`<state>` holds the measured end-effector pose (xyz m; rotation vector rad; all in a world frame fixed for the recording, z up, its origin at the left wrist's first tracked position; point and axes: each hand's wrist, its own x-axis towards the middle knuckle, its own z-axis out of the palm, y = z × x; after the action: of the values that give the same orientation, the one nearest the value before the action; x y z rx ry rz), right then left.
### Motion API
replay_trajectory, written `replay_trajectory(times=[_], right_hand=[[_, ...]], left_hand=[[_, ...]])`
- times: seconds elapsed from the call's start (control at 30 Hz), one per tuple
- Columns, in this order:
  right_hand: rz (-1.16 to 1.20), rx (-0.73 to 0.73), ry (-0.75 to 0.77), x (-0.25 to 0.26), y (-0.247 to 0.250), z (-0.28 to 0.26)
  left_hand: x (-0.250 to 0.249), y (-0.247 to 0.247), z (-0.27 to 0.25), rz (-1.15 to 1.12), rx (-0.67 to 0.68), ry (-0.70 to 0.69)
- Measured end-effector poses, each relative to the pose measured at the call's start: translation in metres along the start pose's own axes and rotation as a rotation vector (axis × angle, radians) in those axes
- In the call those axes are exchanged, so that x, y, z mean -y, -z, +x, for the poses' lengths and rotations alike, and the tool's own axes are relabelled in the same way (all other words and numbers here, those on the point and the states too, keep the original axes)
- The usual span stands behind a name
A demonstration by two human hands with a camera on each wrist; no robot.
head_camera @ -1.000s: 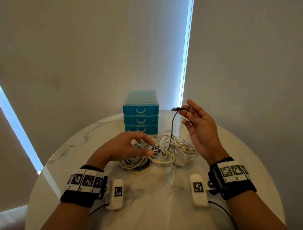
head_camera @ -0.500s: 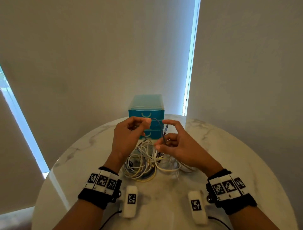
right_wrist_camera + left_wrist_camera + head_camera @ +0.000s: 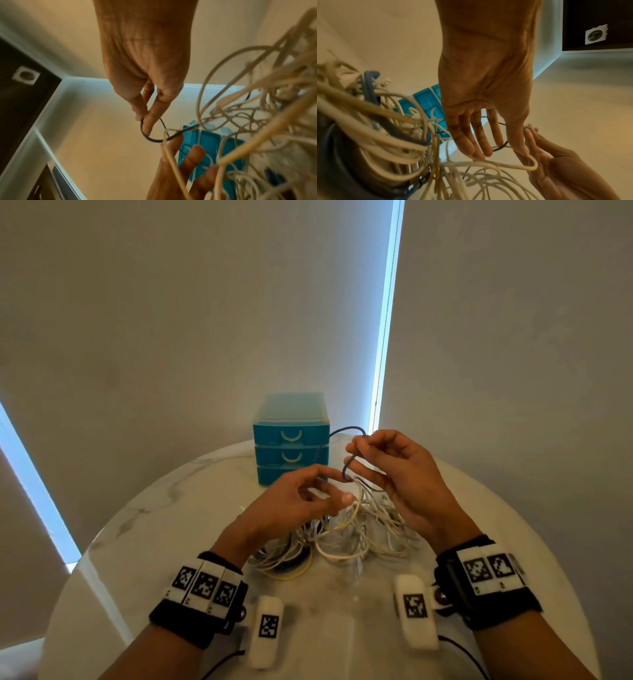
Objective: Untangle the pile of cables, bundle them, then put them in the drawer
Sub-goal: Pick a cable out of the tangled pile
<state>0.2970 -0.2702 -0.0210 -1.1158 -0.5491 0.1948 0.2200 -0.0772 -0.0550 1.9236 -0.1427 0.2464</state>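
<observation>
Left side first: the left hand (image 3: 291, 501) is raised just above the cable pile (image 3: 346, 535), fingers loosely extended and slightly bent. In the left wrist view its fingertips (image 3: 477, 152) brush a cream cable loop (image 3: 488, 164), but whether anything is actually gripped, I cannot tell. Beneath and between both hands, the pile of mostly cream and white cables lies tangled on the round marble table (image 3: 144, 529), with a few darker strands mixed in at its left edge.

Centre, at the back of the table: the teal three-drawer organiser (image 3: 291, 436), all three drawers closed, standing just beyond the pile.

Now the right: the right hand (image 3: 397, 470) is up at drawer height, thumb and forefinger pinching a thin black cable (image 3: 346, 467). That cable curls into a small loop around the forefinger (image 3: 150, 121), clear in the right wrist view, and arches back toward the organiser. The remaining fingers are partly curled.

Both wrists wear black straps with square-patterned marker tags (image 3: 205, 583).
</observation>
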Motion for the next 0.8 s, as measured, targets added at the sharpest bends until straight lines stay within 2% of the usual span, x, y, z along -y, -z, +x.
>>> replay_trajectory(times=[0.13, 0.23, 0.4, 0.53, 0.63, 0.8], right_hand=[[0.167, 0.028, -0.061, -0.005, -0.004, 0.002], [0.114, 0.006, -0.058, -0.013, -0.005, 0.004], [-0.611, 0.069, -0.147, -0.032, -0.003, 0.000], [-0.892, -0.025, -0.007, -0.038, 0.002, 0.000], [-0.997, -0.052, 0.073, -0.044, 0.005, 0.003], [-1.122, -0.075, 0.229, -0.051, -0.007, 0.007]], left_hand=[[-0.001, -0.002, 0.006, 0.065, -0.186, -0.022], [0.003, 0.000, 0.006, 0.055, -0.288, -0.070], [0.009, 0.012, 0.005, -0.044, -0.515, -0.079], [0.009, 0.024, 0.005, -0.231, -0.669, -0.097], [0.011, 0.035, 0.006, -0.388, -0.670, -0.101], [0.006, 0.033, 0.005, -0.471, -0.529, -0.157]])
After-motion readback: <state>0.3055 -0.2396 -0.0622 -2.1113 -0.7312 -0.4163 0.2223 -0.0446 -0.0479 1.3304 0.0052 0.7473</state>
